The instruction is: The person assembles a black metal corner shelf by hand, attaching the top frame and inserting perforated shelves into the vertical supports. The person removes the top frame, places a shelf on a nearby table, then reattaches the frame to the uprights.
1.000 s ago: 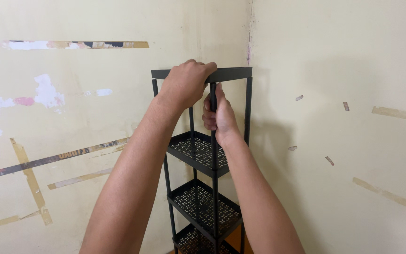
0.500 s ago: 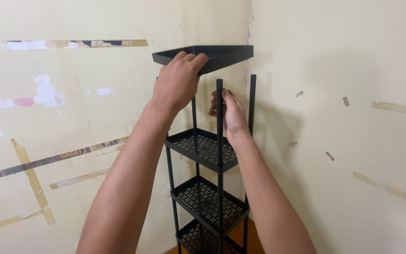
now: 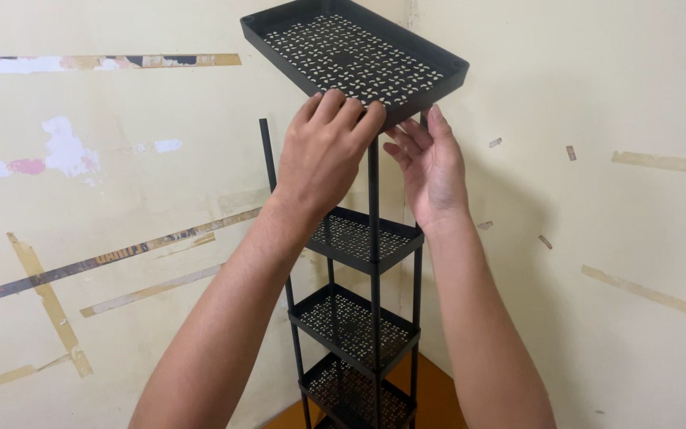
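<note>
The black perforated tray [image 3: 355,57] that capped the rack a second ago is now lifted clear of the posts and tilted, its underside showing. The left hand [image 3: 325,151] has its grip clamped on the tray's near edge, while the right hand [image 3: 432,163] lies open-fingered under the rim just beside it. The rack [image 3: 359,318] in the wall corner keeps three lower shelves, its upright posts [image 3: 373,206] now bare on top.
</note>
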